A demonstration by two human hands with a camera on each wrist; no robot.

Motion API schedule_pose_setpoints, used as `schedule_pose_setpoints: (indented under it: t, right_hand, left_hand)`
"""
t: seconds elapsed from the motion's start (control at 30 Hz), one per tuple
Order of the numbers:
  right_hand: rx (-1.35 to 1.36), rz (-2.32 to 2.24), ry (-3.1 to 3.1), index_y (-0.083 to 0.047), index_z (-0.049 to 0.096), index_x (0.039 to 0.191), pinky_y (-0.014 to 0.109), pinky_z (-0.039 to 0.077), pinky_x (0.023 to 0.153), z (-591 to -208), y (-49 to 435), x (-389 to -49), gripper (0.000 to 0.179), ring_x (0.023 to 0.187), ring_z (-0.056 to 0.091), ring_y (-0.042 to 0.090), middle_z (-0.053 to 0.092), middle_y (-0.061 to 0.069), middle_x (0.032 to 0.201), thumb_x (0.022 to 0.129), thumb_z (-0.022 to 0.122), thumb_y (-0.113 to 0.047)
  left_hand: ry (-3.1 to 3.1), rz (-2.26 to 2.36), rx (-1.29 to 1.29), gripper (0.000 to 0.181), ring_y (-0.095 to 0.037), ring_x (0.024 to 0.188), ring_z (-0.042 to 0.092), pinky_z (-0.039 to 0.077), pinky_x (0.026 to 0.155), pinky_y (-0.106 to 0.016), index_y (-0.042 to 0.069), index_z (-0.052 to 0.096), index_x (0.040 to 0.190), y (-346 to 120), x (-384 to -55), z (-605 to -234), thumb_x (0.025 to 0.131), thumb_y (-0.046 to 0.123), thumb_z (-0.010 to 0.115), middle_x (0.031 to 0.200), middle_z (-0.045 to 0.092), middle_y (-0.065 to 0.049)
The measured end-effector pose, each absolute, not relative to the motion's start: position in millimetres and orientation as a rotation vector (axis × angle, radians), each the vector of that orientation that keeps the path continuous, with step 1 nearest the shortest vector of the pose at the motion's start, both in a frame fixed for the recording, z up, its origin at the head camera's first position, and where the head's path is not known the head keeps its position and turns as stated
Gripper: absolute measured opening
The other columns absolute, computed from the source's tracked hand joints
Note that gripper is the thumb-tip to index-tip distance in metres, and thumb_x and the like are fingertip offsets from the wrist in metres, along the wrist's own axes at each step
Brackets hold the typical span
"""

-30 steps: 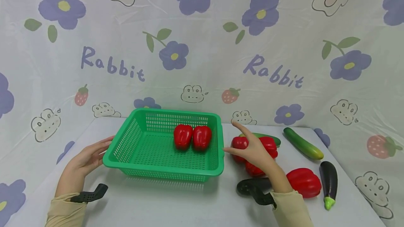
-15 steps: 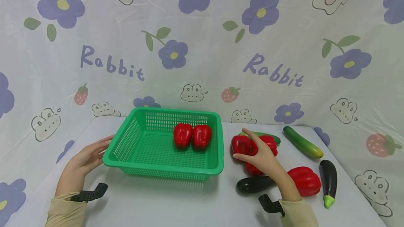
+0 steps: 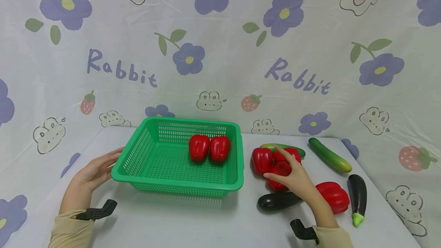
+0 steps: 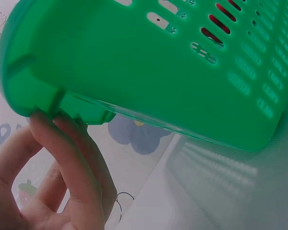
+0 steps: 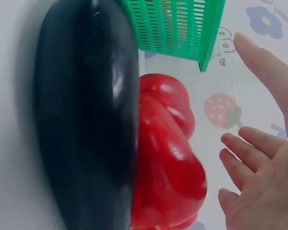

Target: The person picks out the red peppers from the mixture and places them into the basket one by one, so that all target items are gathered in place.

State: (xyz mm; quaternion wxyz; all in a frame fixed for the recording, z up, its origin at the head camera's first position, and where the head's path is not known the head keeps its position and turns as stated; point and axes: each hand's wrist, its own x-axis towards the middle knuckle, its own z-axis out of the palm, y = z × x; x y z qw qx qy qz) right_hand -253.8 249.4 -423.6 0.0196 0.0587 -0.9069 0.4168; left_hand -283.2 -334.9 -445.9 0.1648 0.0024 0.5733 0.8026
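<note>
A green plastic basket (image 3: 177,188) holds two red bell peppers (image 3: 198,148). My left hand (image 3: 90,173) is at the basket's left rim; the left wrist view has its bent fingers (image 4: 77,163) touching under that rim. My right hand (image 3: 293,173) is spread over a cluster of red bell peppers (image 3: 262,161), thumb and forefinger wide apart around the nearest one. Nothing shows in its grasp. The right wrist view has this palm (image 5: 259,191) beside the red peppers (image 5: 168,163), with a dark eggplant (image 5: 89,115) large in front.
Behind the cluster lies a green cucumber (image 3: 299,150), and another cucumber (image 3: 329,155) is farther right. A black eggplant (image 3: 277,202) lies in front. A large red pepper (image 3: 333,197) and a second eggplant (image 3: 358,198) are at the right. Patterned cloth (image 3: 227,72) hangs behind the white table.
My right hand has moved away from the basket's right side, rightward and toward me, over the pepper cluster. The left hand and the basket have stayed put.
</note>
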Motion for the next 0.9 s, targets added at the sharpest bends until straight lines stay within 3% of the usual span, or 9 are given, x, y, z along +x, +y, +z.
schedule_pose_setpoints:
  t: [0.6, 0.9]
  right_hand:
    - [0.168, 1.237, -2.815, -0.019, 0.024, 0.154, 0.058, 0.052, 0.093, -440.1, 267.4, -247.8, 0.098, 0.137, 0.031, 0.045, 0.033, 0.02, 0.152, 0.076, 0.082, -0.036]
    - [0.099, 1.296, -2.841, -0.024, 0.022, 0.155, 0.059, 0.051, 0.094, -445.7, 272.7, -244.3, 0.102, 0.14, 0.025, 0.047, 0.026, 0.022, 0.156, 0.075, 0.082, -0.04]
  left_hand:
    - [1.638, 2.282, 0.026, 0.032, -0.007, 0.102, 0.066, 0.057, 0.084, -0.023, 0.03, 0.071, 0.11, -336.5, -283.4, -447.7, 0.104, 0.014, 0.044, 0.113, 0.069, 0.015]
    - [1.649, 2.274, 0.016, 0.032, -0.006, 0.103, 0.065, 0.057, 0.085, -0.023, 0.031, 0.071, 0.11, -336.1, -283.3, -447.0, 0.104, 0.015, 0.044, 0.113, 0.069, 0.016]
